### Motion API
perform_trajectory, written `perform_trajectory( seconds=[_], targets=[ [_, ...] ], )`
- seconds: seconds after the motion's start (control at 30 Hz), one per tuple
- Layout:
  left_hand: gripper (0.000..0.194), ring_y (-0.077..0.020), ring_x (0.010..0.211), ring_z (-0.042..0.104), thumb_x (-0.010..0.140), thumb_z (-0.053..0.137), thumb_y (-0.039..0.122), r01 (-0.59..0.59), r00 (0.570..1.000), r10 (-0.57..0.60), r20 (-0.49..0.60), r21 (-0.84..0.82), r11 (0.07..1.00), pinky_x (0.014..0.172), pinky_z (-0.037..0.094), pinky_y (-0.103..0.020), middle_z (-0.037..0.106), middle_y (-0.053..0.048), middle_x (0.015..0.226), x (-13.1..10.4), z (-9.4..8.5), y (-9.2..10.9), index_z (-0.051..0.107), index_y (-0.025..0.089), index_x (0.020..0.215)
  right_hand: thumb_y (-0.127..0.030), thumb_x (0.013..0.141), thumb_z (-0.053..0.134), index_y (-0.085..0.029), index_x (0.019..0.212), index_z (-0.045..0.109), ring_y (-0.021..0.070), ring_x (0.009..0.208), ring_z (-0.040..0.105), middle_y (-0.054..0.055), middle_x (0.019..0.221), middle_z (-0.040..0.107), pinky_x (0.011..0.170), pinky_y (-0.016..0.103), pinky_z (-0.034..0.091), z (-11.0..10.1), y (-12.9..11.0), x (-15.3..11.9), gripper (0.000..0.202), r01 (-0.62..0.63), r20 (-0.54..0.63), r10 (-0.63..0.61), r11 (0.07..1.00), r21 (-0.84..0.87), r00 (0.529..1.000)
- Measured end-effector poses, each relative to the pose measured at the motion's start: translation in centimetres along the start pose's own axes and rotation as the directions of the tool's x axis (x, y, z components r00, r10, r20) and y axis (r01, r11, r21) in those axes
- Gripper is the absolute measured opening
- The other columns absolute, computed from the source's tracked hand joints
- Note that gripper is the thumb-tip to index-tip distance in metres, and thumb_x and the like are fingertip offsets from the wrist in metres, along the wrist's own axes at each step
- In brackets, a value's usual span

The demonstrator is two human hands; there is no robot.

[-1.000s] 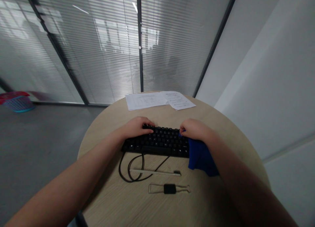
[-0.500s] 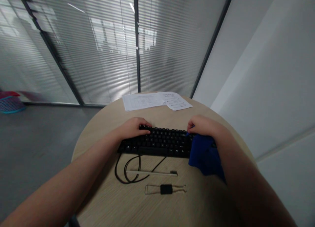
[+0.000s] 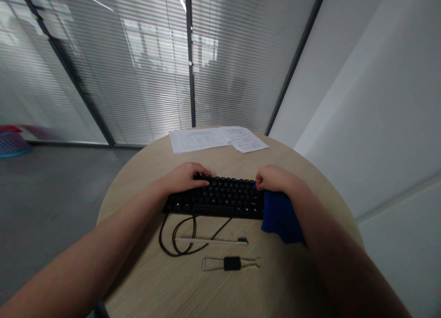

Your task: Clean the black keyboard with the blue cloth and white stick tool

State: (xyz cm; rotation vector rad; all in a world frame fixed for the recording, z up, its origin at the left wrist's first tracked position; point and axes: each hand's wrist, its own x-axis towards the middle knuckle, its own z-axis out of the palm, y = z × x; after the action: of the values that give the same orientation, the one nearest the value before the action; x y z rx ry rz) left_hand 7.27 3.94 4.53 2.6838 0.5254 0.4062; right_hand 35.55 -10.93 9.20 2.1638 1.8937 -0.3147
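A black keyboard (image 3: 227, 199) lies flat on the round wooden table (image 3: 144, 281). My left hand (image 3: 188, 176) grips its far left end, with the thumb over the keys and the fingers at the back edge. My right hand (image 3: 274, 178) is closed on a blue cloth (image 3: 280, 219), pressing a bunched bit of it onto the keys near the back right. The rest of the cloth hangs over the keyboard's right end and hides the keys there. A coiled black cable (image 3: 172, 249) lies in front of the keyboard.
In front of the keyboard, a white toothbrush-like stick with a dark head (image 3: 213, 241) lies across the cable. Nearer me is a black binder clip (image 3: 232, 263) with wire handles. Printed papers (image 3: 200, 140) lie at the table's far edge. A basket (image 3: 14, 143) stands on the floor at left.
My right hand has slid left along the back of the keyboard, drawing the blue cloth with it. My left hand keeps its grip. The view has shifted slightly.
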Motion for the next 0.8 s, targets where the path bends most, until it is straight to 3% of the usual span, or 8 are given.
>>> perform_trajectory(
  seconds=[0.27,0.57,0.7,0.8],
  targets=[
    [0.032,-0.0234,0.103,0.066,0.086,0.066,0.043,-0.014,1.000,0.014,-0.011,0.010,1.000,0.094,0.047,-0.037,0.074,-0.005,0.108,0.1,0.1,-0.1,0.074,0.026,0.111,-0.027,0.080,0.065,-0.024,0.094,0.080,0.0139,0.080,0.063,0.004,0.092,0.075,0.070,0.022,0.042,0.3,-0.6,0.3,0.020,0.119,-0.043,-0.117,0.991,0.056,0.992],
    [0.035,-0.0250,0.104,0.066,0.085,0.065,0.044,0.008,1.000,-0.008,0.003,-0.003,1.000,0.094,0.047,-0.038,0.074,-0.008,0.111,0.0,-0.1,0.1,0.074,0.024,0.112,-0.022,0.077,0.066,-0.020,0.093,0.079,0.0119,0.070,0.060,0.004,0.088,0.074,0.060,0.021,0.037,-0.4,0.1,-0.5,0.021,-0.054,0.070,0.051,0.998,0.044,0.996],
    [0.034,-0.0243,0.104,0.066,0.085,0.065,0.044,0.003,1.000,-0.003,-0.003,-0.001,1.000,0.093,0.048,-0.037,0.074,-0.006,0.111,0.0,-0.1,0.1,0.074,0.025,0.112,-0.021,0.077,0.066,-0.019,0.092,0.079,0.0123,0.074,0.062,0.004,0.089,0.074,0.062,0.021,0.038,-1.1,0.5,-0.8,0.021,-0.027,0.052,0.025,0.998,0.051,0.998],
    [0.034,-0.0241,0.104,0.067,0.086,0.065,0.044,-0.011,1.000,0.011,-0.003,0.000,1.000,0.093,0.047,-0.037,0.074,-0.006,0.111,0.0,-0.1,-0.1,0.074,0.026,0.113,-0.022,0.081,0.063,-0.020,0.093,0.079,0.0116,0.077,0.063,0.003,0.090,0.074,0.064,0.020,0.040,-2.3,1.7,-2.7,0.020,0.001,0.017,-0.003,0.992,0.123,1.000]
  ],
)
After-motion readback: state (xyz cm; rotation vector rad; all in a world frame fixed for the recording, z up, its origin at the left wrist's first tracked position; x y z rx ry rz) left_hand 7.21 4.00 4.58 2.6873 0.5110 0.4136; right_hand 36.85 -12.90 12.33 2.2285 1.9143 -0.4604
